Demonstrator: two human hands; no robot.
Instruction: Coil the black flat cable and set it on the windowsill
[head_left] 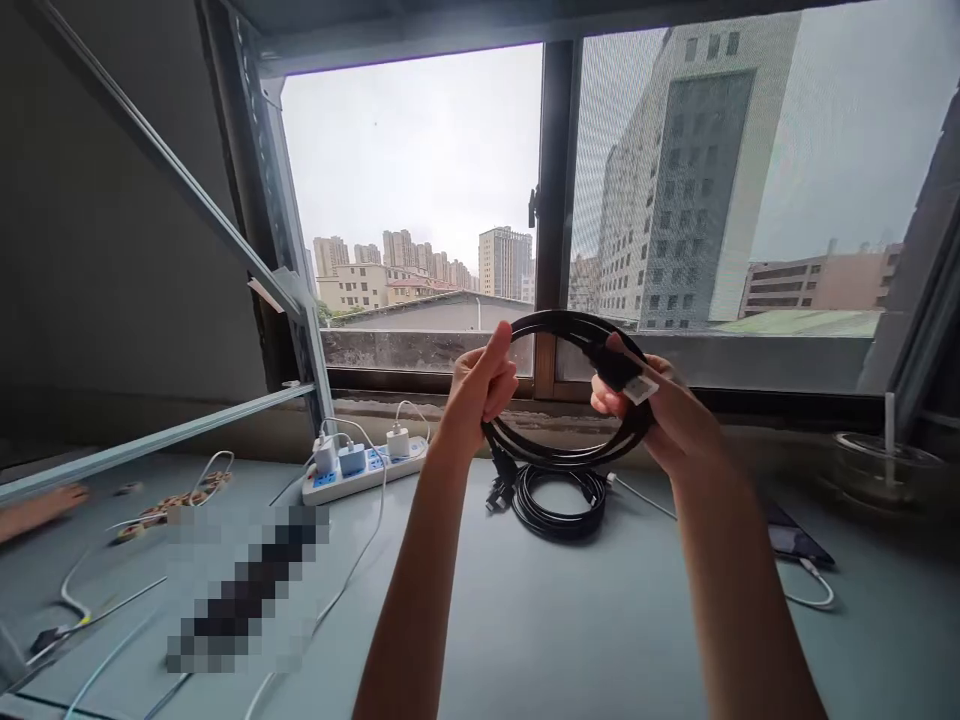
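Both hands hold a coiled black cable [559, 320] up before a window [420, 170], above a grey table [570, 620].

At far left, another person's hand [45, 505] rests on the table. A white power strip [364, 472] with chargers [397, 440] plugged in lies near the window. The left hand [480, 385] is closed around the coil's left side, thumb raised. The right hand [660, 410] grips the right side, its fingers pressing a black plug [615, 368] with a white tag [641, 388] against the loop. Beneath the raised coil a second black cable bundle [559, 505] lies on the table. A dark flat device [795, 540] with a white lead [814, 600] sits at right.
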